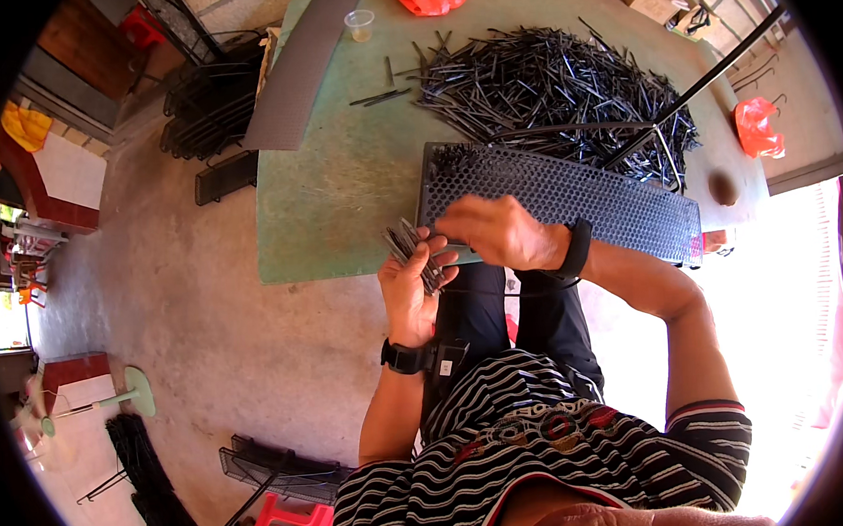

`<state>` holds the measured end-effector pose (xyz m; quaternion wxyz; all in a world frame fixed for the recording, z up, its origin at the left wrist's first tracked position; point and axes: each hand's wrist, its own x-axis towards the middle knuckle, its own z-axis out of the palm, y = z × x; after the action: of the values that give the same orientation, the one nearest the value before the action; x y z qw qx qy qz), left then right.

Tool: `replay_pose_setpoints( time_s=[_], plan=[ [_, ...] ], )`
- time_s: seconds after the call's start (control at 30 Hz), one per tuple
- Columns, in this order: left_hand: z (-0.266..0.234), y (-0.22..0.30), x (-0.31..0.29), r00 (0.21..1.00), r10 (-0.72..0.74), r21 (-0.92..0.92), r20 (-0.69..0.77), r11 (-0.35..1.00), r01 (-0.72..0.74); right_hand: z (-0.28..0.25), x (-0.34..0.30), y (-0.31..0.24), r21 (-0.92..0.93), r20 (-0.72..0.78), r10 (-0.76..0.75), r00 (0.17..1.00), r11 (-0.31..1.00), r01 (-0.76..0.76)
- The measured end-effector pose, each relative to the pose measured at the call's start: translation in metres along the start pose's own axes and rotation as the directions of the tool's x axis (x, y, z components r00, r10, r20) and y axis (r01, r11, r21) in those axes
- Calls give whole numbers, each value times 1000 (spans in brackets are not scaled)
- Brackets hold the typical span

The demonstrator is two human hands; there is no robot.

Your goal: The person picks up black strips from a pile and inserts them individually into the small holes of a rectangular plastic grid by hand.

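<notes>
Left hand (pixel 411 287) closed around bundle of short black metal rods (pixel 409 247), rods fanning up-left past fingers. Right hand (pixel 500 231) just beside it, fingers pinched at bundle top, directly over near edge of black perforated mesh panel (pixel 588 195). Panel long axis runs left-right across green surface (pixel 343 182), just ahead of both hands. Rods thin, dark, straight; large loose pile (pixel 555 79) lies beyond panel.
</notes>
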<state>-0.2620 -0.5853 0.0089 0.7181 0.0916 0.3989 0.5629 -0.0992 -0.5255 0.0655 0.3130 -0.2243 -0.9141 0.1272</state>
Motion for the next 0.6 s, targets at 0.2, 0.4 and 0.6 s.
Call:
replay_pose_setpoints(
  time_s=[0.2, 0.4, 0.6],
  plan=[
    [0, -3, -1, 991, 123, 78, 49, 989, -127, -3, 25, 26, 376, -256, 574, 778, 801, -467],
    [-11, -9, 4, 990, 135, 48, 44, 989, -137, 8, 24, 44, 305, -274, 523, 807, 843, -443],
    [-9, -5, 0, 996, 93, 52, 11, 994, -93, 14, 23, 52, 195, -194, 462, 866, 883, -427]
  ],
)
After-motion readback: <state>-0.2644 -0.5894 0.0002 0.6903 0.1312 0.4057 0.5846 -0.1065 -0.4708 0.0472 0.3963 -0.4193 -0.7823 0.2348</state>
